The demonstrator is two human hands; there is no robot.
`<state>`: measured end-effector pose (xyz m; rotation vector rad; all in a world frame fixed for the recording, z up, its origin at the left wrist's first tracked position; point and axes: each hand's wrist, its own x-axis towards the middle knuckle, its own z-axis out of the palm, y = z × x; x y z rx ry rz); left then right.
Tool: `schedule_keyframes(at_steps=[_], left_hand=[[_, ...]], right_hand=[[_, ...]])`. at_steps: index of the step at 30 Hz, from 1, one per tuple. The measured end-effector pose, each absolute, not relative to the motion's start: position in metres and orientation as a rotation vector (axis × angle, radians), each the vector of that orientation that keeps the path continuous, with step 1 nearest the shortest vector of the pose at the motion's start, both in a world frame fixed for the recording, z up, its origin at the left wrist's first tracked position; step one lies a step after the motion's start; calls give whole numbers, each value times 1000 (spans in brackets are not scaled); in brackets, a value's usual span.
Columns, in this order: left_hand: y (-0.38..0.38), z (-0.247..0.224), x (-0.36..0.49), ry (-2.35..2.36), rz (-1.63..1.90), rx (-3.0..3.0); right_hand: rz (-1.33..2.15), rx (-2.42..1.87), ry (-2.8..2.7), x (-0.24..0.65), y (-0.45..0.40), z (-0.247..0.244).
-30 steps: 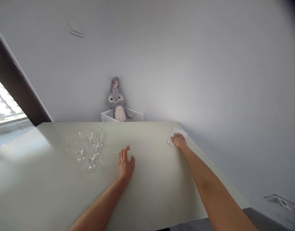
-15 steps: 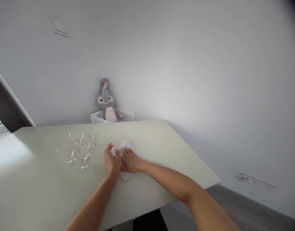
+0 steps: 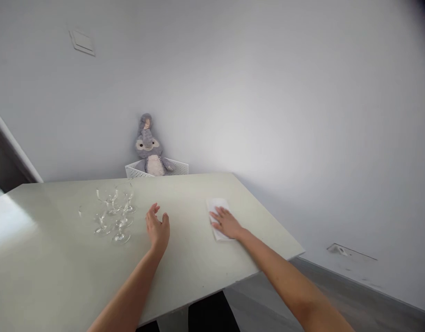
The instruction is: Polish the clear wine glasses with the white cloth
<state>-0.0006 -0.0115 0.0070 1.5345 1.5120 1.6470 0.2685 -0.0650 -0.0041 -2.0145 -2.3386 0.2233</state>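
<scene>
My right hand (image 3: pixel 226 224) lies flat, fingers spread, on a folded white cloth or paper towel (image 3: pixel 219 234) on the pale table (image 3: pixel 184 272). Its palm and fingers cover part of the sheet. Left of it, my left hand (image 3: pixel 158 228) rests on its edge on the tabletop, thumb apart from loosely curved fingers, with nothing in it. Several clear stemmed glasses (image 3: pixel 121 236) stand in a cluster just beyond that hand's left side, apart from it.
Behind the table's far edge, a grey plush toy (image 3: pixel 154 164) sits in a white perforated basket (image 3: pixel 180 168) against the wall. A wall switch (image 3: pixel 83 42) is at upper left. The table's right edge runs beside my right forearm. A black seat (image 3: pixel 212 313) shows below the front edge.
My right hand has slid the white sheet rightward across the table, away from my left hand. The left hand has stayed nearly in place. The view has shifted slightly.
</scene>
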Motion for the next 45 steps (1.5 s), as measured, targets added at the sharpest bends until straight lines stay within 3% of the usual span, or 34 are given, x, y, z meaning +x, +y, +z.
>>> schedule_keyframes(at_steps=[7, 15, 22, 28, 38, 45], left_hand=[[-15, 9, 3, 1438, 1631, 1530], [-18, 11, 5, 1466, 1584, 1579], [-17, 10, 4, 1488, 1548, 1617], [-18, 5, 11, 1378, 1509, 1559], [-73, 50, 16, 951, 1402, 1078], [-80, 40, -40, 927, 1665, 213]], right_hand=[[-7, -2548, -1815, 366, -113, -16], [-113, -2629, -1698, 341, -174, -26], [11, -2405, -1919, 273, -192, -18], [197, -1967, -2267, 201, -192, -7], [376, -1390, -2593, 134, -157, 8], [345, -1238, -2696, 125, -101, -3]])
